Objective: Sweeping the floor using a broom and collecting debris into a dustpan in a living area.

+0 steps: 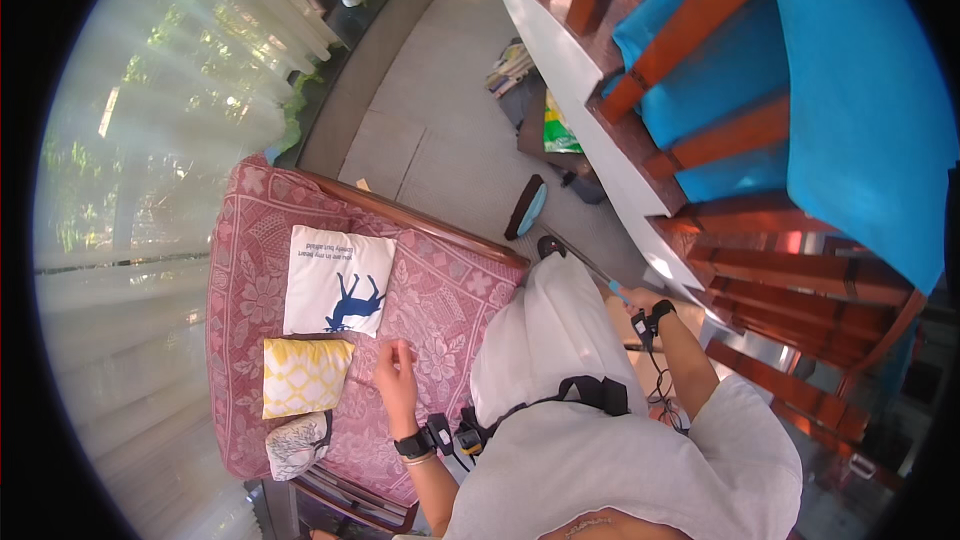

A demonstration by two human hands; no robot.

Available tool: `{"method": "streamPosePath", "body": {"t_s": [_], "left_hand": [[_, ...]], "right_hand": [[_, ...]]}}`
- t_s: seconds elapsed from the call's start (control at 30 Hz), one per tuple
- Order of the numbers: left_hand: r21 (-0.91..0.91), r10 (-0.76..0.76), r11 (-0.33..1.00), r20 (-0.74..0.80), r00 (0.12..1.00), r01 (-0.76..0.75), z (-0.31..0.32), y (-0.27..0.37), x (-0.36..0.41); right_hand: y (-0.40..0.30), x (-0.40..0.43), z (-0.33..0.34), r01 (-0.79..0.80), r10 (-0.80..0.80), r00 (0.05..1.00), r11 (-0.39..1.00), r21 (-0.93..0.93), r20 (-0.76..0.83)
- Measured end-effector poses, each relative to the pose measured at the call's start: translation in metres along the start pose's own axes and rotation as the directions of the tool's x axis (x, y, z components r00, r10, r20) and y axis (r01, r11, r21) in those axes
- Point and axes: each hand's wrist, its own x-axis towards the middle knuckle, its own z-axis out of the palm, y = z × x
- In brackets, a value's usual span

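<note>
My right hand [637, 300] grips the light-blue end of a long thin handle [589, 262], which runs down towards the floor by my foot. A dust mop head [527, 206] with dark edging and a light-blue middle lies on the grey floor near the handle's far end; how the two join is hard to see. My left hand [396, 369] is over the sofa's seat with its fingers curled, touching nothing that I can make out. Beside it on the pink patterned sofa [442, 296] lie a white cushion with a blue deer [341, 281], a yellow-and-white cushion [307, 377] and a tree-print cushion [298, 446].
The sofa's wooden armrest [427, 221] borders the floor. Along the staircase's white side [570, 75] stand a box with a green-and-yellow bag [559, 131] and a stack of papers or books [510, 69]. Wooden balusters [712, 270] with blue cloth [862, 90] rise at right. Sheer curtains [150, 315] hang at left.
</note>
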Motion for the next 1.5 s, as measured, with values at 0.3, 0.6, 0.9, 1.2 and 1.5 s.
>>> {"method": "streamPosePath", "body": {"t_s": [0.3, 0.6, 0.9, 1.2, 1.5], "left_hand": [[-0.017, 0.068, 0.998, 0.112, 0.991, -0.067, 0.008, -0.015, -0.008], [0.044, 0.067, 0.996, 0.100, 0.993, -0.072, 0.024, -0.012, -0.066], [0.147, 0.017, 0.989, 0.114, 0.993, -0.034, 0.020, -0.033, -0.127], [0.087, 0.031, 0.995, 0.180, 0.983, -0.047, 0.005, -0.052, -0.128], [0.080, 0.077, 0.992, 0.246, 0.966, -0.100, -0.039, -0.088, -0.127]], "right_hand": [[0.067, -0.082, 0.019, -0.039, 0.051, 0.996, 0.987, 0.156, -0.074], [0.064, -0.060, 0.032, 0.170, -0.176, 0.984, 0.944, 0.283, -0.003], [0.136, -0.007, 0.039, -0.049, -0.004, 0.993, 0.896, 0.440, 0.118], [0.165, -0.080, 0.063, 0.226, -0.181, 0.953, 0.959, 0.173, -0.242], [0.145, -0.105, 0.099, 0.034, -0.541, 0.572, 0.766, -0.642, -0.616]]}}
